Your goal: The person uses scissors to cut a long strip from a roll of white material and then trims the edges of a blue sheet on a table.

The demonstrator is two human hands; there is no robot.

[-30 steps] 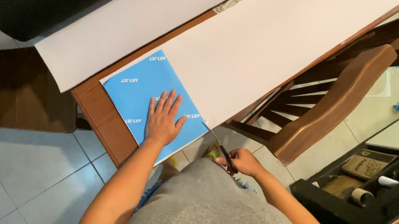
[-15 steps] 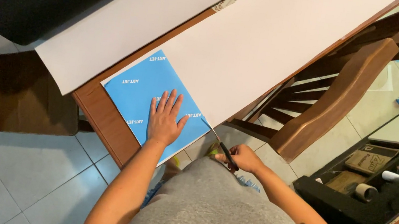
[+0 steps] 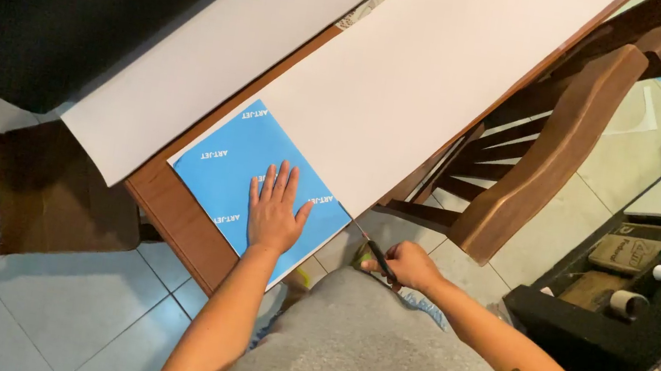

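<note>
Left hand (image 3: 275,210) lies flat, fingers spread, palm down on the blue sheet (image 3: 260,180); it grips nothing and just presses. Likely reason: pinning the sheet so it doesn't slide or lift near the table edge.

Right hand (image 3: 410,266) is closed around the handles of the scissors (image 3: 379,259), below and off the table edge, close to the person's torso. The blades point up toward the sheet's near-right corner. Can't tell if the blade tip touches the paper or how far the blades are apart; too small.

The blue sheet is square-ish, bright blue, with small white print repeated across it, and a thin white margin shows along its upper-left edge. It sits at the near corner of the wooden table (image 3: 172,211), rotated diamond-wise to the person, with its lower-right edge overhanging the table a little. That overhang looks like what gives the scissors access.

Its top corner is tucked under or against a large white sheet (image 3: 413,85). A second white sheet (image 3: 219,58) lies to the left, and a wooden chair (image 3: 555,148) stands right of the table. A black tray (image 3: 631,314) of rolls and boxes sits on the tiled floor at far right.
</note>
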